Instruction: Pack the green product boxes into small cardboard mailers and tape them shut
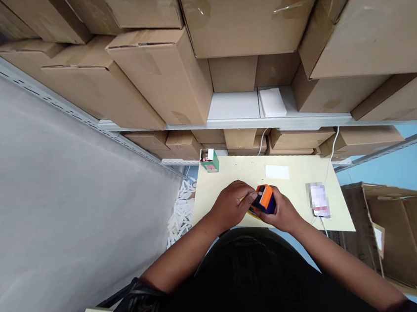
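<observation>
My right hand [282, 212] is closed around a small orange and dark blue device [264, 198], held just above the near edge of a pale yellow table [229, 176]. My left hand [233, 204] is curled beside it, its fingertips pinching at the device's left end. Something yellow shows under the hands but I cannot make it out. Both forearms reach in from the bottom of the view.
On the table lie a white card [276, 171], a small green and white box [210, 160] at the far left corner, and a phone [318, 200] with a white cable. Cardboard boxes [163, 76] fill metal shelves behind. An open carton [406, 234] stands right; white scraps [181, 213] lie left.
</observation>
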The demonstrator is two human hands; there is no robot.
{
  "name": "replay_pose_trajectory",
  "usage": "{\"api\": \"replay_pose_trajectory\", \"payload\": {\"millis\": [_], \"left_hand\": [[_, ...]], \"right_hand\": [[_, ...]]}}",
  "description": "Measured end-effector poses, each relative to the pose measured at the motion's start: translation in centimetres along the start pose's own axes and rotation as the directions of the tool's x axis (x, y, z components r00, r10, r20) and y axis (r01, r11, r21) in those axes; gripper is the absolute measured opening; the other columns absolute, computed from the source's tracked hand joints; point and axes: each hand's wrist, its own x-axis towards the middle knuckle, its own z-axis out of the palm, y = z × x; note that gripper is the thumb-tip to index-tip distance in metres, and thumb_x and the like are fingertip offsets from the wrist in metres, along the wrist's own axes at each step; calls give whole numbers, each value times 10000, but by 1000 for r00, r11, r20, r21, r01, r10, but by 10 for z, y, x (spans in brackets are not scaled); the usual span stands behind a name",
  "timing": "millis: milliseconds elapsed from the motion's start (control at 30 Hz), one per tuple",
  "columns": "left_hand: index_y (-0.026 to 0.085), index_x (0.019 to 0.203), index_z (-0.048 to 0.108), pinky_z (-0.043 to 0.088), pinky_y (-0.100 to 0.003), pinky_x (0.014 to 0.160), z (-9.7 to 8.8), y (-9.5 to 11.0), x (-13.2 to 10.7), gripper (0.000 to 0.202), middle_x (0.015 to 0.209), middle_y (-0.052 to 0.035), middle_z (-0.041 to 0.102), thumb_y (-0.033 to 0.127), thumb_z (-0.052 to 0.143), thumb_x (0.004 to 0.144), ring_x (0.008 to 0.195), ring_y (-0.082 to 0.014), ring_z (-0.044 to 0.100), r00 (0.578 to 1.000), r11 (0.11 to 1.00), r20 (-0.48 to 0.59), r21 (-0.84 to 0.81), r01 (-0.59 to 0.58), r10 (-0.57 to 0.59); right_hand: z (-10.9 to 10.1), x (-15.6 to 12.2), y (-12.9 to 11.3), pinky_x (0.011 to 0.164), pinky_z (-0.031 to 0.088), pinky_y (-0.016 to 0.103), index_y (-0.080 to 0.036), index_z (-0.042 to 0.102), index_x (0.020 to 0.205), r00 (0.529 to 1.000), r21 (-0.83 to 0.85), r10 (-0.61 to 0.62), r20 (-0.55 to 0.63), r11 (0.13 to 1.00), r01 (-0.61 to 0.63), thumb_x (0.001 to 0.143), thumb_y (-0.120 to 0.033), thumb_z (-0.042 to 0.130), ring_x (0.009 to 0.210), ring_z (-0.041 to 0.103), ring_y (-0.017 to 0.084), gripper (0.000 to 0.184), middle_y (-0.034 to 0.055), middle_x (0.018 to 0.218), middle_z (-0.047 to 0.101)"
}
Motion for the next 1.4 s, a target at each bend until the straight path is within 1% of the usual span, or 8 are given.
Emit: {"api": "replay_pose_trajectory", "payload": {"millis": [167,367,800,967,1167,1233,1333,1400], "left_hand": [[208,921,788,538,-288,840,11,-4,8,224,977,-43,714,293,589,979,902,-163,682,986,987,-89,-87,133,-141],[235,948,814,525,-297,820,21,-11,12,213,902,-18,684,248,601,955,849,-160,673,968,973,-122,50,224,-217],[213,933,792,520,-271,760,47,-35,2,267,839,-12,642,344,570,1003,808,-140,643,950,983,-255,-20,181,-180],[227,1063,768,543,-291,826,51,-41,-9,257,941,-32,665,295,524,1017,888,-155,655,973,979,-229,191,68,-23],[160,1045,731,541,-412,855,41,-64,-20,258,965,-116,687,148,490,953,900,-240,649,984,795,51,584,-167,169],[162,1043,723,541,-426,872,41,-60,-23,253,980,-126,697,150,485,956,920,-248,653,953,780,142,549,-300,266],[188,1135,706,536,-416,938,48,-44,-26,262,1063,-117,719,196,494,982,1007,-243,658,861,773,249,379,-509,444],[200,1208,692,545,-382,918,47,-39,-29,293,1077,-107,721,200,500,986,1003,-229,666,874,816,221,315,-484,433]], "right_hand": [[9,-4,11,707,497,340,-210,541,1142,993,-223,-117,31,967,121,723,-365,712,796,663,245,478,61,941,678],[28,-2,18,671,448,336,-191,551,1131,993,-456,-78,-91,889,28,761,-384,681,768,649,256,437,82,937,653],[23,-14,18,697,434,324,-218,517,1253,994,-377,109,-30,919,-112,772,-437,734,864,678,259,572,90,1071,684],[24,-11,6,650,386,298,-223,539,1171,985,-415,171,19,898,-148,780,-408,718,816,677,242,468,74,1011,704],[22,5,-7,572,304,280,-257,547,1046,941,-416,274,201,893,-171,761,-392,735,719,658,225,367,42,870,713],[23,17,-5,562,304,282,-262,547,1045,906,-423,310,287,890,-171,757,-393,741,707,656,235,371,42,843,712],[25,34,0,559,310,283,-259,549,1022,830,-458,422,365,858,-235,816,-351,679,632,628,220,261,20,732,677],[28,40,3,565,314,277,-259,547,1004,835,-443,428,346,859,-257,837,-323,659,605,611,201,211,0,692,657]]}}
